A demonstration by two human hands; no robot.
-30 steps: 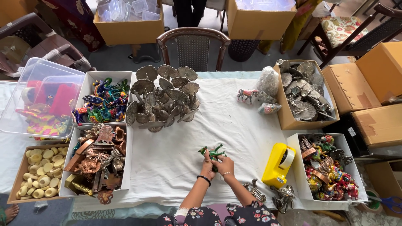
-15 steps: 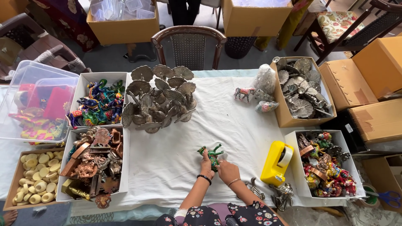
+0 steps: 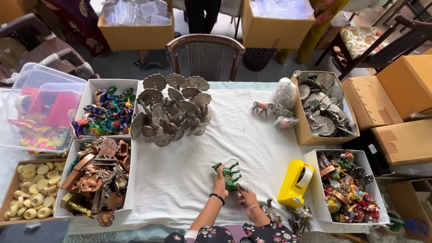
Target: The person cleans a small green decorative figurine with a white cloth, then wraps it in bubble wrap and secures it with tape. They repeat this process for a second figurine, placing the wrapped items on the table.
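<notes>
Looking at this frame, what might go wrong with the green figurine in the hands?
1. Both the left hand and the right hand grip the green horse figurine by its lower part; its thin legs look easy to bend or snap.
2. A loose heap of small metal figures lies at the table edge beside the right forearm; a nudge may push them off.
3. The yellow tape dispenser stands close by and may get bumped.

Small green horse figurine (image 3: 229, 173), seemingly upright on white cloth.
</notes>
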